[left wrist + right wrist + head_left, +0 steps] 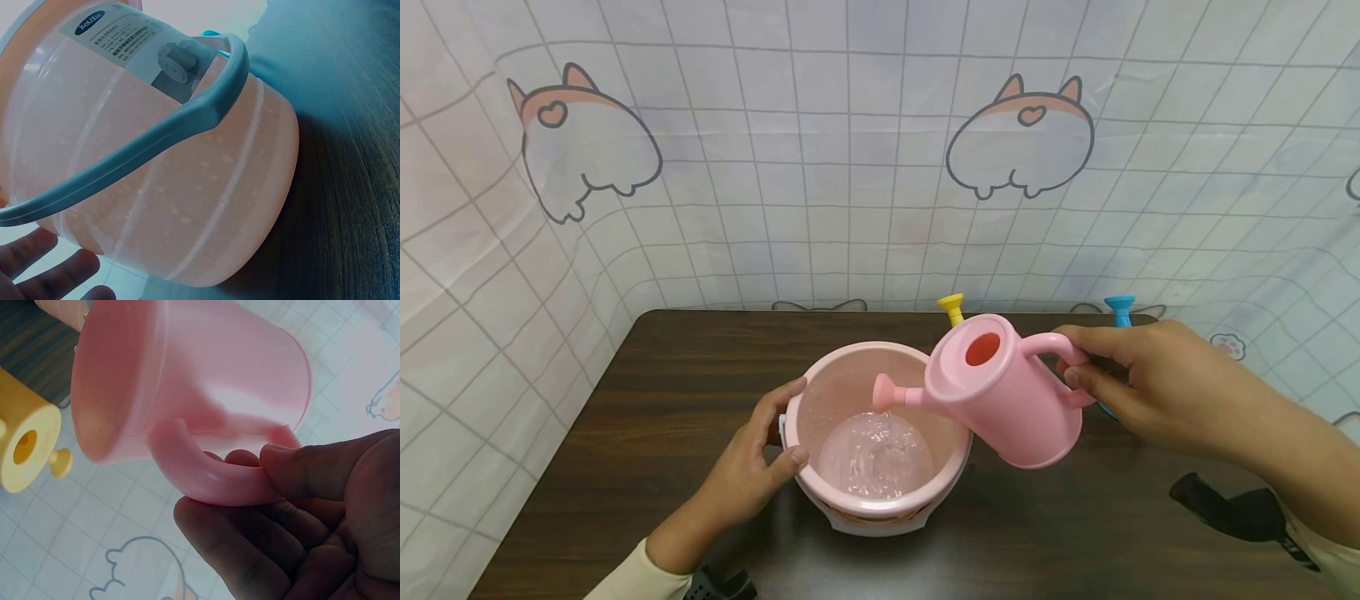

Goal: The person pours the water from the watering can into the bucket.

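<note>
A pale pink bucket (883, 505) stands on the table, with rippling water (876, 467) in its bottom. My left hand (745, 467) holds the bucket's left side, its thumb and index finger at the rim. In the left wrist view the grey carrying handle (169, 136) hangs down along the labelled bucket wall. My right hand (1157, 383) grips the handle of a pink watering can (1011, 408). The can is tilted left, its sprinkler head (886, 392) over the bucket opening, and a thin stream seems to fall from it.
Behind the pink can stands a yellow watering can (28, 434), mostly hidden in the head view. A blue sprinkler head (1120, 308) shows behind my right hand. The dark wooden table (677, 383) ends at a grid-patterned curtain (865, 167).
</note>
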Demonstrator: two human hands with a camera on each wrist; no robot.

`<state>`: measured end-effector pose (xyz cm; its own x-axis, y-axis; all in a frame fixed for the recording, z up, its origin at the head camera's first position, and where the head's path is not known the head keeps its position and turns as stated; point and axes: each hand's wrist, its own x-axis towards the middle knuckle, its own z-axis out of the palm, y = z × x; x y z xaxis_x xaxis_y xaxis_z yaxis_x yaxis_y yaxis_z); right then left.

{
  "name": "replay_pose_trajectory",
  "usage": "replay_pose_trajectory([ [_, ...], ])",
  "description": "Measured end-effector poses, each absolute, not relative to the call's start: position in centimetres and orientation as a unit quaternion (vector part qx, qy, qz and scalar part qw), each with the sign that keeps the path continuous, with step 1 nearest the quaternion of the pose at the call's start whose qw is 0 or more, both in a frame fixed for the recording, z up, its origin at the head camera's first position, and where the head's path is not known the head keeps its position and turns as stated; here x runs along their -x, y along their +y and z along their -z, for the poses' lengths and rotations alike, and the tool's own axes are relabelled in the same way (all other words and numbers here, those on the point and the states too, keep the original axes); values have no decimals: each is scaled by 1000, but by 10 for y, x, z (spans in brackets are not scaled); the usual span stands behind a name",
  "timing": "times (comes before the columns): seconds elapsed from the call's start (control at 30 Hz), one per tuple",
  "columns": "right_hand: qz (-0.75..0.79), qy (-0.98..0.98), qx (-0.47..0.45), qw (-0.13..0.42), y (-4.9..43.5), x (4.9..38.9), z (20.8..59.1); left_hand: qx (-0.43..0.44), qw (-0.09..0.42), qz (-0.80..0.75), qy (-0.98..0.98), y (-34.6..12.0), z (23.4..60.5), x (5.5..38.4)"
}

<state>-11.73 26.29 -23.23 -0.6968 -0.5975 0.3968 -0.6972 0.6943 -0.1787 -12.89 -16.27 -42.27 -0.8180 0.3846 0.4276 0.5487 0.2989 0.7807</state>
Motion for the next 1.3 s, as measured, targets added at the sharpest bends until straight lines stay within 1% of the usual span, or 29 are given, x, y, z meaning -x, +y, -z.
replay_pose_trajectory([
  [0.83, -157, -907, -359, 155, 258, 115, 229, 291, 88, 513, -803, -163, 423, 128],
  [1.3, -142, -903, -371, 164, 263, 118, 229, 286, 78, 516, -804, -163, 423, 128],
])
